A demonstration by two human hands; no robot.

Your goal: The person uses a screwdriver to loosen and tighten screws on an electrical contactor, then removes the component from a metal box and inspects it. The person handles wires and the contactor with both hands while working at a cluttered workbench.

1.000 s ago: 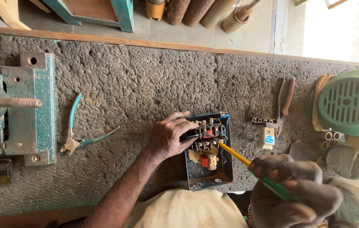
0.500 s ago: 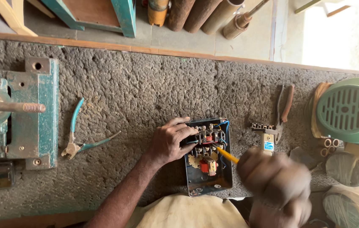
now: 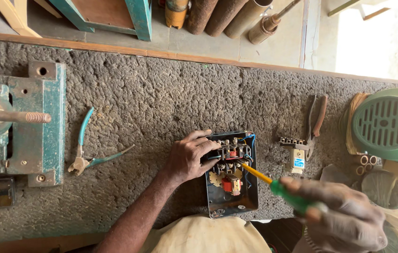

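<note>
Nearest the camera, the right hand (image 3: 344, 218) has its fingers clamped on a green-handled screwdriver (image 3: 274, 185), whose long axis slants up and left, yellow shaft tip inside the open switch box (image 3: 231, 175). The left hand (image 3: 189, 157) rests on the box's left edge, fingers spread over its terminals. Farther right on the rough surface (image 3: 161, 93) lies a small white part with a blue rectangular label (image 3: 298, 161).

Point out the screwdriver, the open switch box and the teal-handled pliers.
screwdriver (image 3: 260, 176): head view, on its yellow shaft.
open switch box (image 3: 217, 202): head view, on its dark metal floor.
teal-handled pliers (image 3: 84, 132): head view, on the upper teal handle.
</note>
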